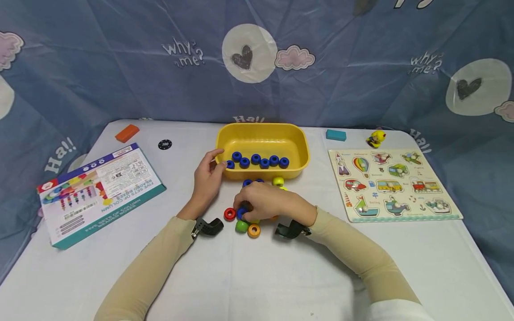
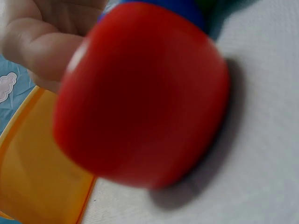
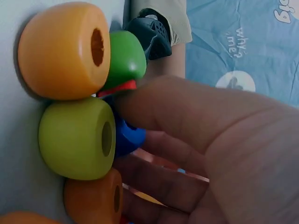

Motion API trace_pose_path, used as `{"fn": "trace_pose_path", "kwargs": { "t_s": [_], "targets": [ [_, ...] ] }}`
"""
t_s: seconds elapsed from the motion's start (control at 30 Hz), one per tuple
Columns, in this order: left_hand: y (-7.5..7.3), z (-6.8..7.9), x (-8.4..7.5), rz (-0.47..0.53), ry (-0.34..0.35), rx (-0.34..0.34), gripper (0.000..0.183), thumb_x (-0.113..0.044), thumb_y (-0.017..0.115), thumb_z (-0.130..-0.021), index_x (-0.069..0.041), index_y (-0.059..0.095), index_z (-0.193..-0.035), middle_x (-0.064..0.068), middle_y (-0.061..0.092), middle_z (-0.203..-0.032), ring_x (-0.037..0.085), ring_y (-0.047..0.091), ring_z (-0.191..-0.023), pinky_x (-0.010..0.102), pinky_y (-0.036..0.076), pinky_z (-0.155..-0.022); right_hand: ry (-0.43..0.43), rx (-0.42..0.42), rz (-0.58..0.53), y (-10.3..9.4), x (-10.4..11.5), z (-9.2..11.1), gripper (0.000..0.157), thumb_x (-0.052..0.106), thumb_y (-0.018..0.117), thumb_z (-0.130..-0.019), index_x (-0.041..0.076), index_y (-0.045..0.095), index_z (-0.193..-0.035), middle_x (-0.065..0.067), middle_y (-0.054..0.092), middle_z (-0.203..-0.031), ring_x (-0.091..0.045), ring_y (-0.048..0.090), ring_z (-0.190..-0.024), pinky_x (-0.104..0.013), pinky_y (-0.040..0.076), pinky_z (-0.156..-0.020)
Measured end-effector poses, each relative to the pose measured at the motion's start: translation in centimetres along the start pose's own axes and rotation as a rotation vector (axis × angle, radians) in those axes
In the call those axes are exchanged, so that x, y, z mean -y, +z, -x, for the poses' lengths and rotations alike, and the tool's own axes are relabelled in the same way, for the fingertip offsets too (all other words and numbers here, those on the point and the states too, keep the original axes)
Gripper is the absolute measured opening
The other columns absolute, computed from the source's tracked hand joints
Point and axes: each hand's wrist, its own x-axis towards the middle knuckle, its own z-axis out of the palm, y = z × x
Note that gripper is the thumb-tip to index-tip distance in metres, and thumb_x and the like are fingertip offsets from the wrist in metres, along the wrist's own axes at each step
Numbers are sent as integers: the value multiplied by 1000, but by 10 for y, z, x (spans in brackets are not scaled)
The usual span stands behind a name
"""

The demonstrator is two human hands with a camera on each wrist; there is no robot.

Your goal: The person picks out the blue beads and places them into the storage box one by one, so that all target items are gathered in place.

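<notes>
My left hand [image 1: 207,178] grips the left front corner of a yellow tub [image 1: 265,174], its thumb near the rim. Several blue beads [image 1: 255,158] lie along the tub's front inside. My right hand [image 1: 263,200] is over the loose beads in front of the tub. In the right wrist view its thumb and fingers pinch a blue bead [image 3: 130,140]. Round it lie an orange bead [image 3: 60,51], a green bead [image 3: 128,60] and a yellow-green bead [image 3: 74,140]. A red bead [image 1: 230,214] sits to the left and fills much of the left wrist view. The right hand hides some beads.
A toy box [image 1: 102,194] lies at the left, with an orange block [image 1: 127,133] and a black chip [image 1: 165,144] behind it. At the right are a picture puzzle board [image 1: 395,185], a teal block [image 1: 336,135] and a small yellow figure [image 1: 376,138].
</notes>
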Motion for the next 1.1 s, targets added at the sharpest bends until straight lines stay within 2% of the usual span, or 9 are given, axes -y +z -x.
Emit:
{"fn": "trace_pose_path", "kwargs": {
  "t_s": [0.17, 0.27, 0.33, 0.47, 0.6, 0.67, 0.73, 0.87, 1.1],
  "targets": [
    [0, 0, 1, -7, -3, -7, 38, -7, 51, -95, 0, 53, -132, 19, 45, -147, 40, 54, -123, 45, 46, -97, -8, -37, -46, -3, -3, -2, 16, 17, 73, -84, 16, 73, -100, 8, 68, -90, -7, 56, -77, -19, 45, -71],
    [0, -1, 3, -17, -22, -7, 38, -8, 52, -95, -2, 54, -132, 17, 46, -146, 37, 55, -122, 37, 47, -94, -12, -119, -68, -14, -7, -1, 15, 14, 73, -84, 14, 72, -100, 5, 68, -91, -9, 57, -78, -18, 46, -71],
    [0, 0, 4, -28, -27, -4, 38, -8, 52, -95, -3, 54, -133, 15, 47, -146, 35, 56, -121, 28, 46, -89, 11, -192, -99, -29, -13, 3, 16, 15, 73, -85, 11, 71, -101, 3, 69, -92, -10, 59, -77, -20, 48, -72],
    [0, 0, 3, -35, -11, -3, 38, -8, 52, -95, -1, 53, -133, 17, 47, -146, 34, 57, -119, 14, 42, -81, 146, -364, -161, -62, -38, 13, 19, 15, 72, -86, 7, 71, -104, -5, 72, -97, -16, 64, -77, -29, 53, -74],
    [1, 1, 0, -27, -10, 5, 39, -7, 51, -95, 1, 52, -133, 17, 46, -146, 35, 56, -119, 12, 41, -80, 374, -490, -193, -73, -77, 17, 20, 11, 70, -87, 4, 72, -106, -12, 72, -101, -24, 66, -83, -37, 54, -79],
    [1, 2, 0, -27, -14, 12, 39, -7, 51, -95, 1, 52, -134, 17, 46, -146, 35, 56, -119, 14, 42, -80, 468, -497, -167, -69, -95, 16, 21, 11, 68, -88, 3, 72, -107, -14, 72, -103, -26, 66, -89, -39, 53, -84],
    [2, 2, 0, -30, -15, 14, 39, -7, 51, -95, 1, 51, -134, 17, 46, -146, 35, 56, -119, 16, 42, -81, 514, -484, -147, -64, -106, 14, 23, 11, 66, -89, 1, 72, -109, -16, 71, -105, -28, 66, -93, -40, 52, -88],
    [1, 0, 0, -31, 1, 7, 39, -7, 51, -95, 2, 52, -133, 17, 46, -146, 36, 56, -119, 18, 43, -82, 518, -464, -117, -58, -113, 8, 25, 11, 65, -90, -1, 71, -111, -18, 71, -106, -29, 65, -97, -42, 51, -91],
    [1, 0, -1, -38, -12, 8, 39, -7, 51, -95, 1, 52, -133, 17, 47, -145, 34, 57, -117, 16, 42, -80, 575, -432, -149, -56, -111, 4, 20, 10, 66, -90, 3, 70, -108, -17, 71, -104, -28, 65, -95, -40, 52, -89]
  ]
}}
